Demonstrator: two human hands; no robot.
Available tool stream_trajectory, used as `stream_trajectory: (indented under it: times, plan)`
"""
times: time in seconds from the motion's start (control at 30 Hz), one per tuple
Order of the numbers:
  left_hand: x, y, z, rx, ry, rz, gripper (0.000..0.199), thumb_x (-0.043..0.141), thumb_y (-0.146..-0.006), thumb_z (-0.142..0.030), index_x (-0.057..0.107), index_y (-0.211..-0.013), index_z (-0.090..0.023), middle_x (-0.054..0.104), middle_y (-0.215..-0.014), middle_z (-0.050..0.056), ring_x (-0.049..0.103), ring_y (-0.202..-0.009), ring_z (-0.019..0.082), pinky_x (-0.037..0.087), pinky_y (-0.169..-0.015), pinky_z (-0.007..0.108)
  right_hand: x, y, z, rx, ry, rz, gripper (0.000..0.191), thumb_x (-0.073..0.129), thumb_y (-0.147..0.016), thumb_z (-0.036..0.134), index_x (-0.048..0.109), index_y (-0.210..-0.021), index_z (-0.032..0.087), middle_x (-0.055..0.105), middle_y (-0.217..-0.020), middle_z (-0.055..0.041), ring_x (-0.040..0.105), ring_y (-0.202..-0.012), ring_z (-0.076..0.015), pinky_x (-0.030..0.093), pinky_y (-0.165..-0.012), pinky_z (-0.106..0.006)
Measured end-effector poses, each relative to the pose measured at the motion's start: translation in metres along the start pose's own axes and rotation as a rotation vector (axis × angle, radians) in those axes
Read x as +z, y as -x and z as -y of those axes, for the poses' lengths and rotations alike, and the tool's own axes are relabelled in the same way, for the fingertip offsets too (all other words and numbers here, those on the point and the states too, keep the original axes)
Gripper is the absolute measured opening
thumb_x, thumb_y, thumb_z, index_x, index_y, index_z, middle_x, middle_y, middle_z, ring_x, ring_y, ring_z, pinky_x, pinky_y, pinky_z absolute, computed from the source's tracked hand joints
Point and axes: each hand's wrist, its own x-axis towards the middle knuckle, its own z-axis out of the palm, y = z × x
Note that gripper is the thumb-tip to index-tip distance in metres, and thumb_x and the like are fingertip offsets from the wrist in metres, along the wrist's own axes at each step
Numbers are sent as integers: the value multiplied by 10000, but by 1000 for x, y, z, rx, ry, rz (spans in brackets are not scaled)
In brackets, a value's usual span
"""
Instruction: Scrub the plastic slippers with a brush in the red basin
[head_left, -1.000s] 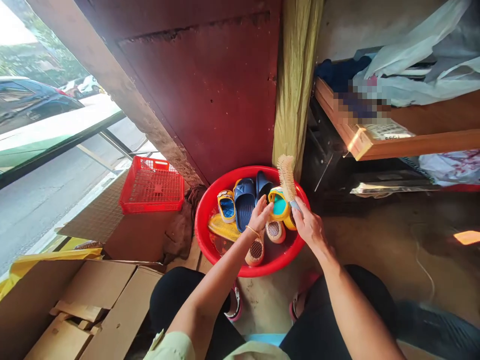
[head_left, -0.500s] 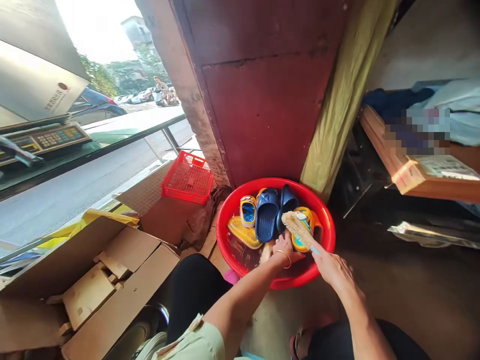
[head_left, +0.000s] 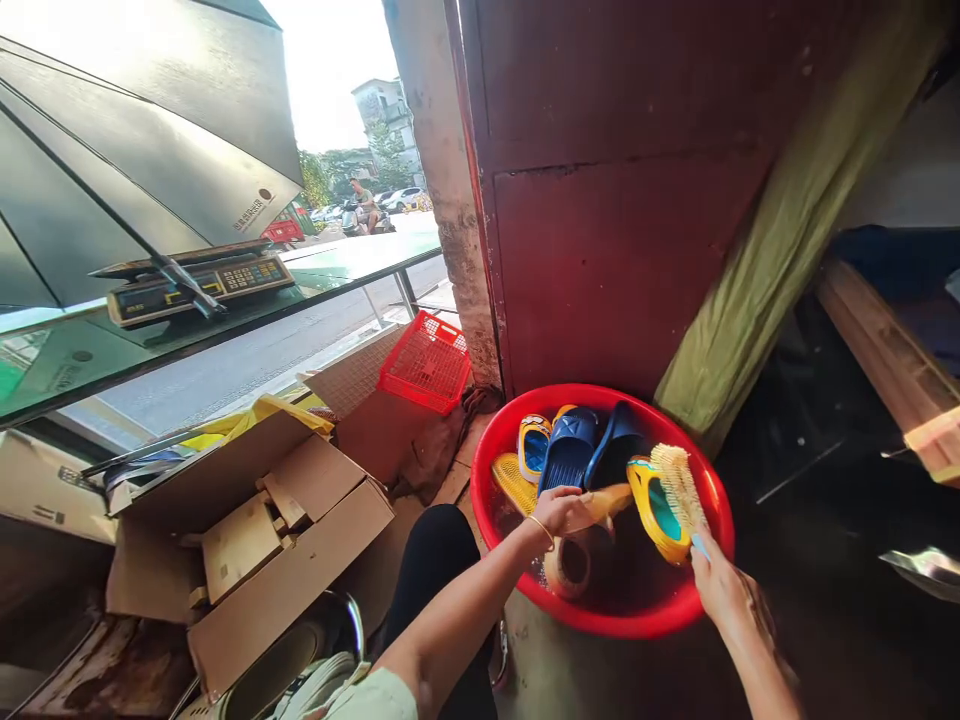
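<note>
A red plastic basin (head_left: 711, 480) holds dark water and several slippers. My left hand (head_left: 559, 512), with a gold bangle at the wrist, is closed on the near end of a yellowish-tan slipper (head_left: 609, 500), blurred by motion. In my right hand (head_left: 718, 582) is a scrubbing brush (head_left: 678, 485) with cream bristles and a light blue handle. The bristles overlap a yellow slipper (head_left: 658, 512) with a teal inside; contact cannot be made out. Two navy slippers (head_left: 568, 450) lean at the back. A beige shoe (head_left: 568, 568) sits in the water near the front rim.
An open cardboard box (head_left: 300, 580) with wooden pieces stands at left, with a red crate (head_left: 427, 365) beyond it. A scale (head_left: 202, 285) rests on the glass counter. A maroon door (head_left: 585, 270) and a yellowish curtain (head_left: 757, 290) stand behind the basin. A person sits on a scooter outside.
The view has turned left. My left hand has come up from among the slippers with a yellowish-tan one. The yellow slipper by the brush now shows its teal inside.
</note>
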Motion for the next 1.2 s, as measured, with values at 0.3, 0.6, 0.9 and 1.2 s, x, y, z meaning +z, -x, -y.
stream_trajectory:
  times: [0.3, 0.6, 0.9, 1.2]
  plan:
    - [-76, 51, -16, -147, 494, 126, 547, 660, -747, -353, 621, -1257, -160, 703, -1032, 99, 660, -829, 205, 563, -693, 309, -13, 18, 30, -6, -68, -155, 541, 392, -983, 363, 519, -1462, 147, 777, -883, -138, 733, -725, -250, 523, -622, -297]
    - [-71, 52, 8, -102, 543, 155, 556, 637, -645, -197, 674, -1197, -142, 703, -1104, 101, 647, -841, 199, 539, -634, 265, -6, 86, 140, -167, 71, 125, 522, 391, -1001, 328, 422, -1522, 311, 774, -981, -79, 740, -840, -234, 552, -679, -291]
    - [-71, 45, 16, -67, 487, 103, 539, 666, -659, -239, 662, -1190, -148, 705, -1109, 104, 656, -878, 219, 554, -647, 283, -43, 70, 121, -143, 149, 216, 532, 400, -1009, 394, 364, -1539, 372, 767, -1023, -76, 740, -870, -237, 542, -698, -287]
    - [-73, 43, 8, -296, 638, 153, 565, 595, -822, -519, 602, -1258, -159, 729, -954, 99, 701, -849, 249, 602, -664, 355, -28, 66, 103, -36, 68, 167, 535, 403, -1013, 353, 383, -1543, 283, 780, -981, -108, 748, -844, -243, 533, -655, -268]
